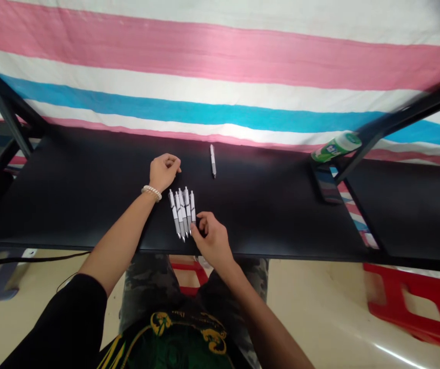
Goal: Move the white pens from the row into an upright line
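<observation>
Pens, light, stiff, slick, lie bunched mid-table; I'd pinch one mid-barrel. My right hand, half-curled, fingertips their tips, gripping nothing; left hand rests fisted, contents unclear.

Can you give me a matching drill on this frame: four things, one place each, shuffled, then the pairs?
Things:
1. row of pens
2. single pen
3. green bottle
4. left hand

Places:
A. lying on its side at the table's far right, by the black frame bar
B. alone near the far edge of the black table, apart from the others
C. curled on the table, just left of the pens' far ends
D. side by side near the table's front edge, with the right hand at their near ends

Pairs: 1-D, 2-B, 3-A, 4-C
</observation>
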Demonstrator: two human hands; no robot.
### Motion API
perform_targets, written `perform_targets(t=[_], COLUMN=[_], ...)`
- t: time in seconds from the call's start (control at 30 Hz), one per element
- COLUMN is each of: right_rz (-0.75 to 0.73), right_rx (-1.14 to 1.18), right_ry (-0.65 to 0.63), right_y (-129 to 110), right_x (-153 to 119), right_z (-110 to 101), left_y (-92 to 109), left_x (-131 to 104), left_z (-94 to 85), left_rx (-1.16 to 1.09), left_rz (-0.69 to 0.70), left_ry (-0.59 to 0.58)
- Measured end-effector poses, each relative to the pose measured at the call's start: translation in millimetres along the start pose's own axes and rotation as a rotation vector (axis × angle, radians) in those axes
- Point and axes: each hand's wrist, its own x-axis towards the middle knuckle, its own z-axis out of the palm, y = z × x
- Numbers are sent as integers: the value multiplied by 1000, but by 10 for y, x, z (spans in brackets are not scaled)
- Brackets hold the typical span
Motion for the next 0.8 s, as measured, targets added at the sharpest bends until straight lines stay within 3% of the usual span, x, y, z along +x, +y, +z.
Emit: perform_targets(t=[0.1,0.27,0.4,0.53,0.63,0.73,0.8], right_rz=[1,-23,22,20,-89,-210,-275], right_rx=[-99,-373,-539,-233,22,125,190], right_ry=[-35,-92,-65,22,55,42,29], right_y=[-67,-176,-152,-16,25,0,-5], right_x=[-52,141,339,673,967,1211,1318], right_z=[2,5,-56,-145,-156,-93,-28], left_y=[4,-17,-19,-1,30,65,79], left_x=[-21,-18,-24,-42,-48,-40,-28], left_z=[4,3,21,45,48,24,0], left_rx=[-45,-87,-74,-187,-338,-489,-581], left_rz=[0,14,25,45,26,-14,-45], left_ry=[-15,-10,-24,-42,-97,-156,-132])
